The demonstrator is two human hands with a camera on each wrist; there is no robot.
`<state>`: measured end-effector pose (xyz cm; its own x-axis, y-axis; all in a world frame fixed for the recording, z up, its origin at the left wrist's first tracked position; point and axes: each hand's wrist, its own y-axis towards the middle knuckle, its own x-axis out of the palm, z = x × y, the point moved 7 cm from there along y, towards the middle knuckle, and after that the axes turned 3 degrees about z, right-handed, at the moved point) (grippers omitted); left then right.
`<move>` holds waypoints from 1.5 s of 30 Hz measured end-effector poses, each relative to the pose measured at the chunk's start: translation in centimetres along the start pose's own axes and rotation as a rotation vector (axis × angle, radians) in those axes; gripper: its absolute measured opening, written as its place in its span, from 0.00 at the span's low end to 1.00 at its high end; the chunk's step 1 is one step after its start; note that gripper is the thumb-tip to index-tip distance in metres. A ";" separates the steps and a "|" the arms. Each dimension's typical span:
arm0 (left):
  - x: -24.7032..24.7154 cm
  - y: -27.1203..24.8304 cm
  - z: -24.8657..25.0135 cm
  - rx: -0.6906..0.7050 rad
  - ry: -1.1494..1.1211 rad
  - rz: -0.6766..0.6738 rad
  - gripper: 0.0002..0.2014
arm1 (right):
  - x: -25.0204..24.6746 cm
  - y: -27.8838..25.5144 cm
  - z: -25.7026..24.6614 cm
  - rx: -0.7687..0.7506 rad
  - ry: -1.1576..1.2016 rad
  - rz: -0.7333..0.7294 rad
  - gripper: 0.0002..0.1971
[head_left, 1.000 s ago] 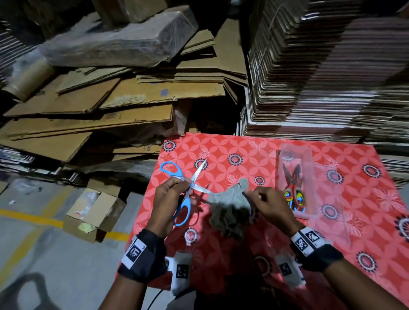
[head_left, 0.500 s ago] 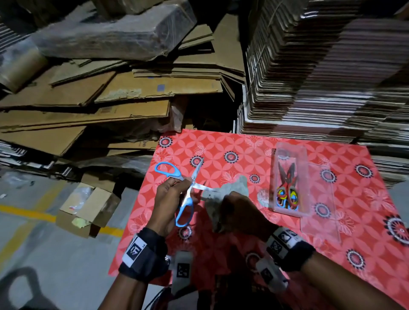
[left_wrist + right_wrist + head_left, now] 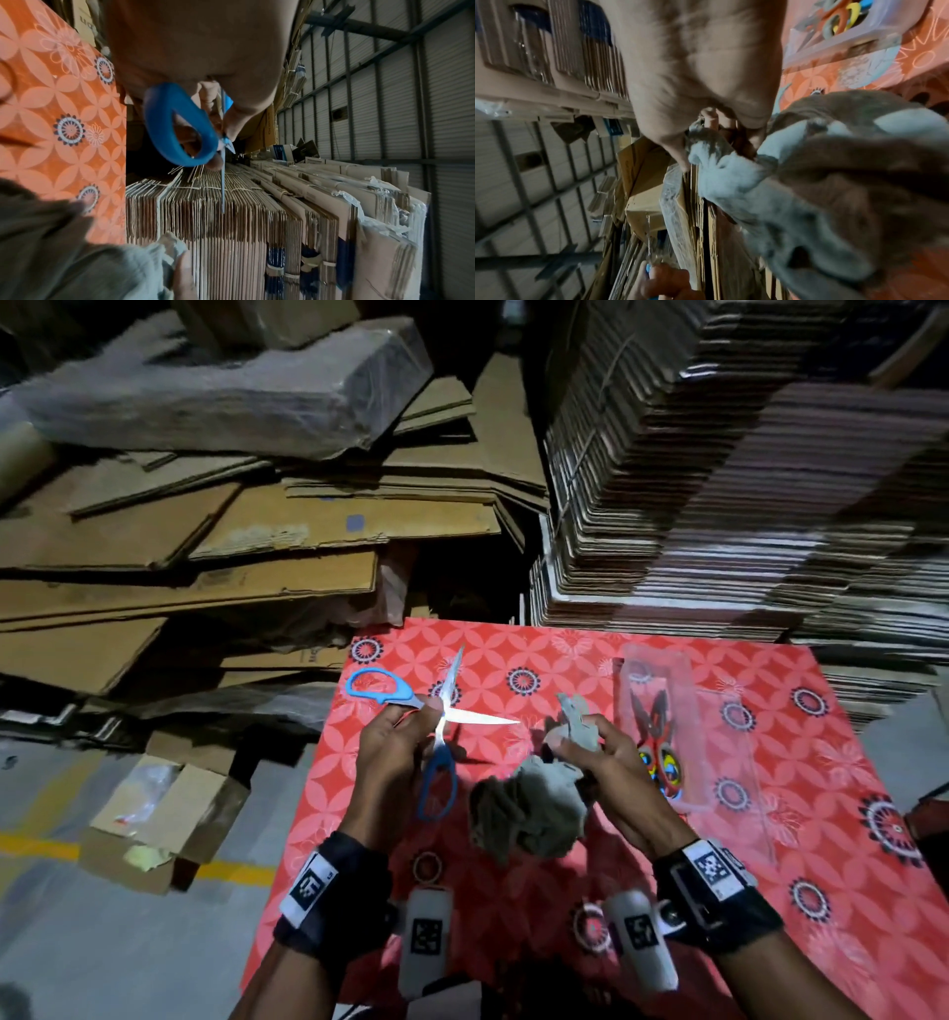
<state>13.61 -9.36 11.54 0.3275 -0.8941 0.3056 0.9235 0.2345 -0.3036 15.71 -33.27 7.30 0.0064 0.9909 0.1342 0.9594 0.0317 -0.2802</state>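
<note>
Your left grip [image 3: 390, 752] is curling round the blue scissors [image 3: 480, 717] near the pivot, blades gaping over the counter [image 3: 847, 762]. You're seemingly wiping them: one blade is pointing at the grey cloth [image 3: 529, 806], just apart, bunched in your right grip [image 3: 616, 773]. Next, cloth is needing careful contact.
</note>
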 end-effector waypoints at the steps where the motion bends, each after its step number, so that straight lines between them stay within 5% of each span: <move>1: 0.1 0.1 0.3 0.014 0.007 -0.024 0.05 | 0.1 -0.2 -0.2 -0.004 -0.004 -0.019 0.08; 12: 0.8 0.9 3.6 0.158 0.106 -0.189 0.29 | 0.7 -1.6 -4.9 -0.178 0.080 0.285 0.12; 14: 0.3 1.5 3.7 0.217 0.181 -0.158 0.27 | 1.5 -2.6 -5.9 -0.202 0.110 0.306 0.11; 18: 0.2 2.3 3.7 0.244 0.097 -0.137 0.05 | 4.2 -4.3 -7.2 -0.257 0.191 0.256 0.14; 25: 0.4 1.4 5.7 0.432 0.212 -0.130 0.08 | 8.0 -5.1 -8.7 -0.356 0.138 0.100 0.09; 28: 0.2 1.3 6.2 0.475 0.313 -0.119 0.12 | 9.3 -5.2 -8.5 -0.392 -0.087 0.029 0.22; 33: -0.2 1.4 6.1 0.508 0.412 -0.149 0.11 | 10.0 -5.2 -9.3 -0.516 -0.308 0.096 0.28; 41: -0.1 2.7 4.6 0.380 0.378 -0.360 0.26 | 9.5 -3.4 -8.0 -0.430 -0.420 0.084 0.33; 45: 0.4 3.2 3.4 0.286 0.370 -0.441 0.15 | 10.1 -2.8 -6.6 -0.351 -0.324 -0.001 0.35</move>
<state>17.39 -7.62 13.72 -0.1390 -0.9903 0.0001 0.9891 -0.1388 0.0481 14.98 -24.23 15.66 -0.0292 0.9824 -0.1845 0.9970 0.0420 0.0658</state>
